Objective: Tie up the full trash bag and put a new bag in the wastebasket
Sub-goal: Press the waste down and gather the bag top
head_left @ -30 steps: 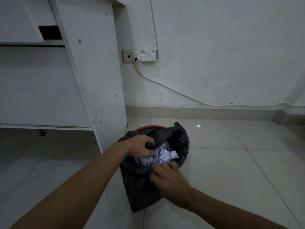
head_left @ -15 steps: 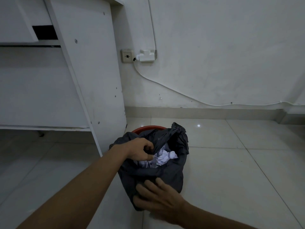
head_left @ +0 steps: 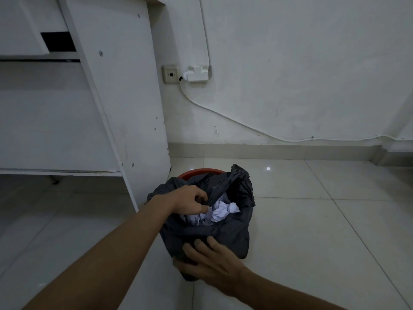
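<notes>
Hands at work on a full bin: the left hand (head_left: 190,201) gripped the rim of a dark trash bag (head_left: 223,233), fingers curled and pinching a fold of plastic at the left side of the open mouth. The right hand (head_left: 210,262) lay against the near, lower side of the bag, its fingers (head_left: 199,243) spread and fairly straight, pressing on the plastic rather than closing round it. Both bare forearms reached in from the bottom of the frame.

The bag sat in a wastebasket (head_left: 199,170), of which only a curved strip of red rim showed at the far side; the rest was hidden under plastic folded down over the outside. The mouth of the bag stood open and untied, with one gathered point of plastic rising at the far right. Inside lay crumpled white paper (head_left: 221,212), filling the bag close to the top.

The wastebasket stood on a pale tiled floor (head_left: 312,220), just beside the side panel of a white desk (head_left: 125,97) and near the wall. On the wall behind it were a socket (head_left: 171,74) and, touching its right edge, a white plug box (head_left: 199,73), from which a white cable (head_left: 223,115) ran down and along to the right above the skirting (head_left: 268,151).
</notes>
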`<state>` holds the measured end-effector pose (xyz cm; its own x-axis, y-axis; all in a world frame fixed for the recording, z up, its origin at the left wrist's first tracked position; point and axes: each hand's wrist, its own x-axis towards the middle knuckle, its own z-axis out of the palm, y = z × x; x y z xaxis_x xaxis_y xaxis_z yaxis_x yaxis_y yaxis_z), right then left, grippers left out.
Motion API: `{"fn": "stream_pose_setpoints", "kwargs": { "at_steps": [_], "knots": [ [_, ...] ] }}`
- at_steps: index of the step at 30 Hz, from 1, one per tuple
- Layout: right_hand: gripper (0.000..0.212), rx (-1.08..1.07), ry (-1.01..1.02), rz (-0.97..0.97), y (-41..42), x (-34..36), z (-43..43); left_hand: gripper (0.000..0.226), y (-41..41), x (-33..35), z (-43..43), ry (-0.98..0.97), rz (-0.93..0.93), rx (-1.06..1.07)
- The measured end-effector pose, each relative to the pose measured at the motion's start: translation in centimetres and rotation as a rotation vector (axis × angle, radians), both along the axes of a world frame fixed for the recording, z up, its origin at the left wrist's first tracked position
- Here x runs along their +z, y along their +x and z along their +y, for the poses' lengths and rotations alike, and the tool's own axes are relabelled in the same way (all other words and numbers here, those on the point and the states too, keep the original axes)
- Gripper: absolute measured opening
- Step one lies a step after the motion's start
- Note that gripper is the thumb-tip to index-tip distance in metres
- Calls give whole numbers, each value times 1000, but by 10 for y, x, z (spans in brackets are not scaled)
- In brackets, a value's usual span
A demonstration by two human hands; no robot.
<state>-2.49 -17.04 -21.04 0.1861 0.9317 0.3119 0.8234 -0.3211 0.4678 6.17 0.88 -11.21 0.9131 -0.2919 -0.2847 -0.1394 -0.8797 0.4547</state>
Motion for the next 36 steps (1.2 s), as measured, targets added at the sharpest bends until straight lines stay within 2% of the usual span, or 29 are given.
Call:
{"fn": "stream_pose_setpoints", "kwargs": {
  "at_steps": [4,8,10,12,14,16,17,19,21,24,27,29,31,34,36],
  "knots": [
    [20,-13,9,17,5,17,2,29,-2,4,-1,-20,15,8],
    [19,10,146,223,4,29,1,30,-5,8,0,-67,45,43],
    [19,-37,302,381,4,36,4,30,-7,13,3,-108,66,71],
    [17,-171,511,510,8,46,10,31,-9,19,5,-149,80,112],
    [17,-328,704,745,19,57,16,43,-10,24,6,-207,108,162],
    [6,-387,778,1086,33,65,17,64,-12,30,2,-260,142,199],
    [9,-405,816,1215,40,71,17,73,-13,33,-1,-272,152,199],
    [27,-448,809,1379,49,77,16,84,-15,38,-5,-276,174,169],
    [44,-502,704,1475,54,81,14,87,-18,41,-4,-251,210,105],
    [58,-494,592,1538,59,86,3,98,-22,40,4,-232,262,-39],
    [62,-466,383,1609,66,96,-10,111,-24,38,11,-185,429,-92],
    [67,-459,230,1491,67,98,-14,110,-24,37,10,-41,442,-68],
    [66,-433,177,1279,67,93,-13,97,-22,34,4,69,343,-57],
    [51,-380,153,1125,70,96,-12,59,-19,30,-7,-13,236,-53],
    [40,-343,103,1006,75,104,-14,44,-19,31,-8,-18,218,-67]
  ]
}}
